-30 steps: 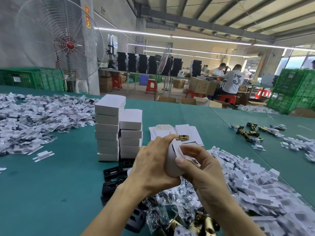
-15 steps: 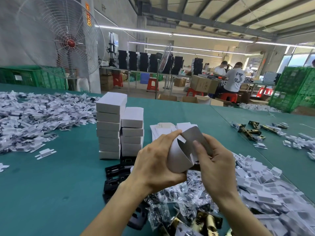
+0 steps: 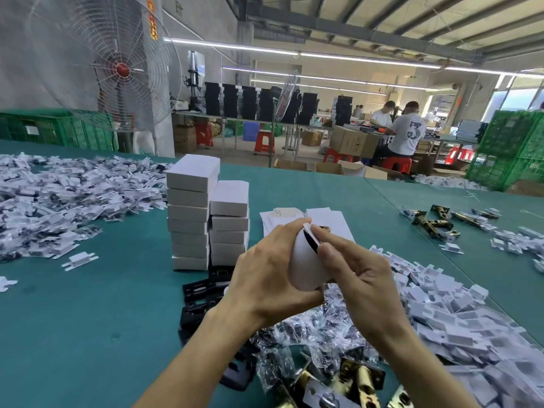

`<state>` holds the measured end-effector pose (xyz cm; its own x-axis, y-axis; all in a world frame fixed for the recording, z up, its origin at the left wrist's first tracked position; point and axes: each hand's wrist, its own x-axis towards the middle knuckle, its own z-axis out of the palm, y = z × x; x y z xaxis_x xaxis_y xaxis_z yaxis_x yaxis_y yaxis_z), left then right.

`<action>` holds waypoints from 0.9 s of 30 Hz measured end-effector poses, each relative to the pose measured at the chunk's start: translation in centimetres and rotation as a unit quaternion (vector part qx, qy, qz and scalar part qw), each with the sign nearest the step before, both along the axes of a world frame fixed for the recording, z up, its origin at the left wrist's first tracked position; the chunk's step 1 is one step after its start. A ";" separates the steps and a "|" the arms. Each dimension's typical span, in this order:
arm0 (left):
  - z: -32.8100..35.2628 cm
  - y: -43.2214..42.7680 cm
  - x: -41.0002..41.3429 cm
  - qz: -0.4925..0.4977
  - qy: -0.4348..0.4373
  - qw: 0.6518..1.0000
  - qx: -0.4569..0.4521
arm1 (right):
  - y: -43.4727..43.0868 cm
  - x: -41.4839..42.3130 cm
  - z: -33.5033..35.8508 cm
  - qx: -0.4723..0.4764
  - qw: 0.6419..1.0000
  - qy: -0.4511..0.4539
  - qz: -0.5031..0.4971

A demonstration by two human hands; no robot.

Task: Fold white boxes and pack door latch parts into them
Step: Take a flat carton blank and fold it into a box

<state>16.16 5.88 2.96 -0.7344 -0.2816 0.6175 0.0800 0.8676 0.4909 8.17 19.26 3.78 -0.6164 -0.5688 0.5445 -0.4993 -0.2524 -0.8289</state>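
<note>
A half-folded white box (image 3: pixel 303 267) sits in the air above the green surface (image 3: pixel 88 319), gripped between both hands. The left hand (image 3: pixel 269 275) curls round its left side; the right hand (image 3: pixel 363 279) pinches its top flap. Stacked finished boxes (image 3: pixel 191 219) stand just behind.

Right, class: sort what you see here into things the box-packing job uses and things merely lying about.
Job in hand: left hand and right hand, both gripping the half-folded white box; stacked boxes; flat blanks; brass latches.
Lying about: fan; green crates; red stool.
</note>
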 end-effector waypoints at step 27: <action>-0.1 -1.0 -0.3 -0.038 0.035 0.994 0.101 | 0.8 -0.5 1.5 0.011 0.989 -0.107 0.099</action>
